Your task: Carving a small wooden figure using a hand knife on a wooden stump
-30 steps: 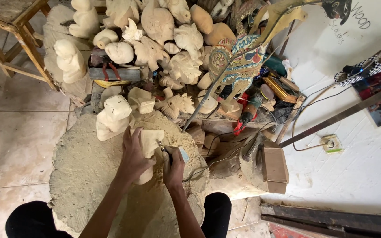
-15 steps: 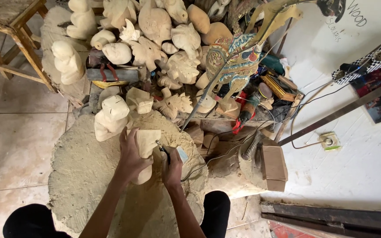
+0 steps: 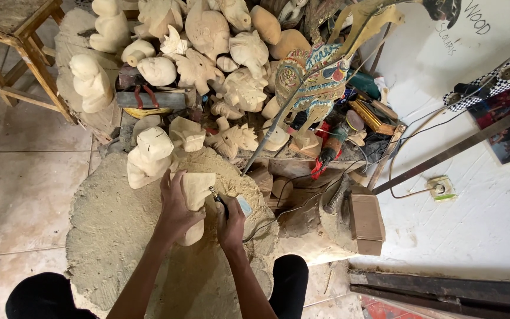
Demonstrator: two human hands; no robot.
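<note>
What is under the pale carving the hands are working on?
The carving rests on a dust-covered round slab. The left hand covers its side, hiding the contact underneath.

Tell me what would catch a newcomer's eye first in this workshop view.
Probably the painted carved figure at top centre, bright blue, red and gold among a heap of pale unpainted wood carvings. Below it, at the middle of the frame, the left hand grips a pale wooden carving while the right hand holds a small corded power tool against it, over a thick mound of sawdust.
</note>
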